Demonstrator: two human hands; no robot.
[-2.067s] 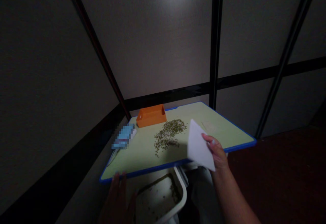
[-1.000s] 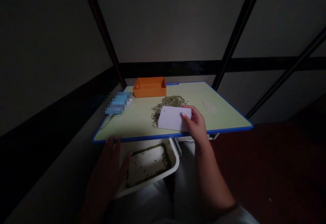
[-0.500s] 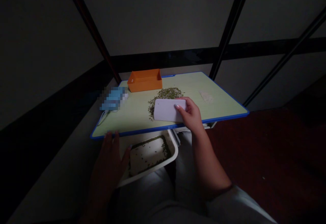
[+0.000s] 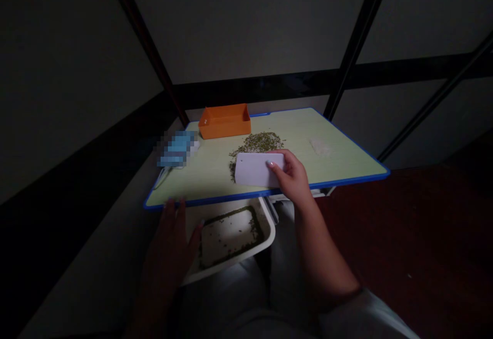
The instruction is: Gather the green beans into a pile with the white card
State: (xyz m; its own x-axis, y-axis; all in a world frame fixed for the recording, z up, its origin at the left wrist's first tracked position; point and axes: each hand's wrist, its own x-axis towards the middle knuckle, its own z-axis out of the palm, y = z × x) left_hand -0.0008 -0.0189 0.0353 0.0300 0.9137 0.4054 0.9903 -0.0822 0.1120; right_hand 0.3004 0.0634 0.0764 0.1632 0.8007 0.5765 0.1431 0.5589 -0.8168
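My right hand grips the right end of a flat white scraper, thumb on its near face. There is a small hole in the scraper's upper left corner. It stands tilted at the near side of a spread of small green grains, hiding some of them. My left hand, dim in shadow, lies over the left side of a white basin with its fingers apart. Its fingertips reach the board's front edge, and the thumb extends over the basin. Green grains line the basin's bottom edges, with a few scattered in the middle.
The pale green board has a blue rim. On it are an orange open box at the back left, a blurred blue object with a cord at the left, and a pale, clear-looking patch at the right. Panelled walls stand behind.
The whole view has shifted slightly, so things appear a little further right. The scraper sits slightly nearer the board's front edge against the grains. My left hand keeps its place at the basin.
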